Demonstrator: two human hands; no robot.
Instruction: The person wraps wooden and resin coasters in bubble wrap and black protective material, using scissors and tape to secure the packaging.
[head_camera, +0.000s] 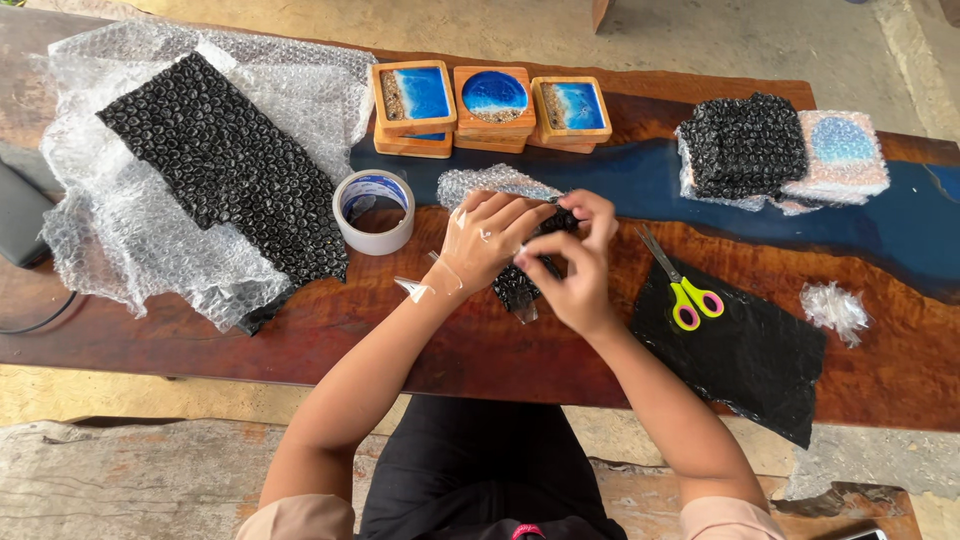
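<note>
A long wooden table (480, 350) holds black bubble wrap (225, 165) at ten o'clock. In the middle, the left hand (490, 240) and right hand (575, 270) pinch a small black wrapped bundle (515, 285) (partly hidden). Scissors (680, 285) lie at three o'clock, tape roll (374, 211) at nine.

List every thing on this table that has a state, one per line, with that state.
Left hand: gripping the black bubble-wrapped bundle, tape strips stuck to the wrist.
Right hand: pinching the same bundle.
Tape roll: lying flat, untouched.
Scissors: closed, on a black sheet.
Wooden coasters: unwrapped, stacked in three piles.
Wrapped packs: done, piled together.
Bubble wrap sheets: spread loose, black over clear.
</note>
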